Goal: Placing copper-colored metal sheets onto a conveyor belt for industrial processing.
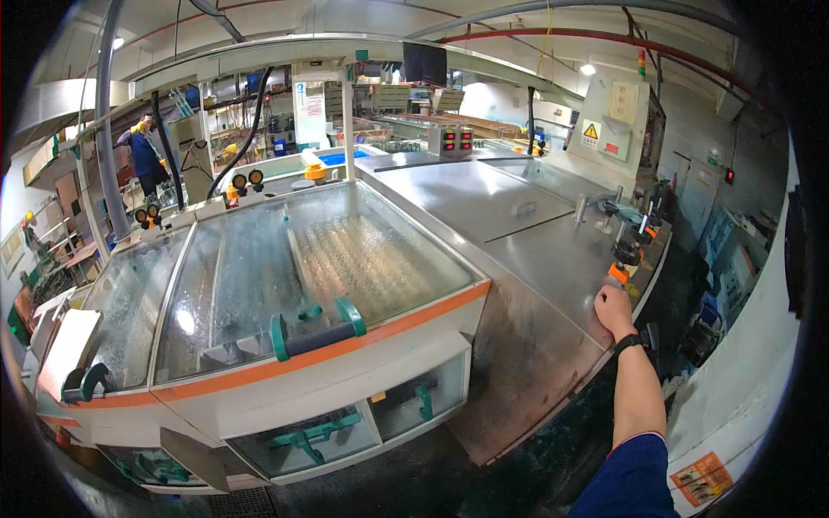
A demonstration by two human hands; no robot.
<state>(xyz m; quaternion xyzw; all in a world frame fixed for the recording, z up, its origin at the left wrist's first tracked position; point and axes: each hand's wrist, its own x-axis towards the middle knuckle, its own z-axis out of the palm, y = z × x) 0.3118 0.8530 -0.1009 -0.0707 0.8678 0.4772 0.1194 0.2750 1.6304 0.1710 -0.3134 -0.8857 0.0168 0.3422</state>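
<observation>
My right hand [613, 311] reaches forward at the right, its fingers curled closed and resting at the edge of the grey metal machine cover [553, 268]. What the fingers hold, if anything, is hidden. Just beyond the knuckles is an orange valve handle [618, 273], close to the hand; whether they touch is unclear. Behind it stand a black round valve knob [628, 252] and several pipe fittings. A black band [629, 344] circles my right wrist. My left hand is out of view.
Left of the cover, a machine with wet glass lids [250, 276] has a black-and-green handle [319, 332]. Small red-lit displays [456, 140] stand at the back. A white wall [734, 380] rises close on the right. Another person [147, 155] is far left.
</observation>
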